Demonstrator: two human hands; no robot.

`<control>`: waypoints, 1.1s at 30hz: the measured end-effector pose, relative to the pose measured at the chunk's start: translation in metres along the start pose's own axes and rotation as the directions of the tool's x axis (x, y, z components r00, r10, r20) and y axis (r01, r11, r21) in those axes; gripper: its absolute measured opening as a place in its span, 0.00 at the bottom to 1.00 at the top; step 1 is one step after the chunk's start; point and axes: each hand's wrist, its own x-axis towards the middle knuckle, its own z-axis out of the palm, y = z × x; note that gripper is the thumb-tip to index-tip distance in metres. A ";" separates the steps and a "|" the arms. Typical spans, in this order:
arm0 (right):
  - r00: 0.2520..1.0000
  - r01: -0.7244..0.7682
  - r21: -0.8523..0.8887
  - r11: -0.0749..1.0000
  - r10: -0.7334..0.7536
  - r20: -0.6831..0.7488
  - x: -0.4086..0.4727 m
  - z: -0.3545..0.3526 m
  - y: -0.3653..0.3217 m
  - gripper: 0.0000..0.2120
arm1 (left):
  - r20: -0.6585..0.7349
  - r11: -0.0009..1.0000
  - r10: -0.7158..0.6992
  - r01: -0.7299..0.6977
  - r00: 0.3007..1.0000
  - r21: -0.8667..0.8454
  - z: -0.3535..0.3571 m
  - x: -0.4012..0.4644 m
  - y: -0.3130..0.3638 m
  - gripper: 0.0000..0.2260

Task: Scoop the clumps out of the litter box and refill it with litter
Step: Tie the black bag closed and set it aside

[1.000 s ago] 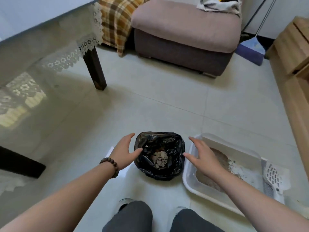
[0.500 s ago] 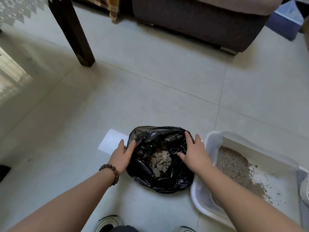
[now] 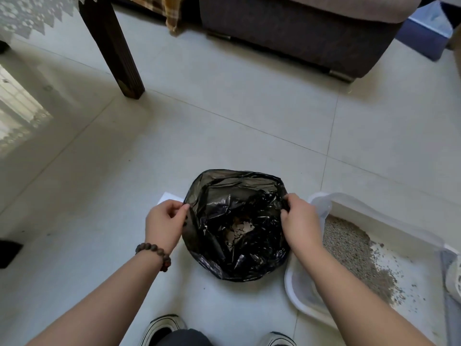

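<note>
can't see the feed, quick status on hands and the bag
Left hand and right hand each pinch the black bag rim. Clumps inside. Litter box at right, half bare. Nothing in the way.

The right edge cuts off the litter box (image 3: 321, 203) and scoop (image 3: 455, 278).

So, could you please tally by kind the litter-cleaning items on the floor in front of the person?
Black bag, pinched at its rim by the left hand and right hand: 1
Litter box: 1
Scoop, partly cut off at the frame edge: 1
Total: 3
</note>
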 end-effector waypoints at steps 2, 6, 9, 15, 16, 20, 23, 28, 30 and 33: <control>0.996 0.047 0.112 0.993 -0.038 -0.079 -0.004 -0.018 -0.004 0.10 | -0.050 0.997 0.051 -0.054 0.997 -0.047 -0.013 -0.001 0.015 0.06; 0.965 0.146 0.265 0.953 -0.078 -0.251 -0.008 -0.059 -0.015 0.07 | -0.117 0.983 0.116 -0.131 0.986 -0.130 -0.036 0.002 0.046 0.05; 0.947 0.187 0.408 0.894 -0.055 -0.315 -0.013 -0.085 -0.024 0.06 | -0.177 0.946 0.176 -0.216 0.968 -0.240 -0.054 0.004 0.069 0.07; 0.995 0.064 0.648 0.759 0.005 -0.104 -0.017 -0.088 -0.010 0.17 | 0.080 0.897 0.233 -0.182 0.969 -0.403 -0.066 0.007 0.056 0.24; 0.999 0.007 0.701 0.713 0.031 -0.041 -0.018 -0.083 -0.003 0.24 | 0.158 0.908 0.194 -0.116 0.968 -0.403 -0.065 0.008 0.044 0.34; 0.989 -0.139 0.931 0.337 0.102 0.110 -0.025 -0.058 0.012 0.52 | 0.403 0.918 0.174 -0.001 0.899 -0.396 -0.045 0.009 0.016 0.32; 0.990 -0.134 0.936 0.326 0.086 0.111 -0.025 -0.034 0.013 0.41 | 0.420 0.875 0.275 -0.045 0.865 -0.481 -0.024 0.005 0.035 0.34; 0.973 -0.125 0.969 0.213 0.218 0.078 -0.007 -0.027 -0.004 0.18 | 0.263 0.787 0.059 0.117 0.963 -0.606 -0.005 0.023 0.073 0.09; 0.961 -0.172 0.985 -0.013 0.219 0.171 0.003 -0.031 -0.009 0.16 | 0.316 0.721 0.030 0.198 0.948 -0.664 -0.003 0.026 0.078 0.12; 0.940 -0.226 0.955 -0.191 0.213 0.265 0.012 -0.032 -0.016 0.21 | 0.412 0.511 0.018 0.346 0.911 -0.787 -0.003 0.028 0.077 0.18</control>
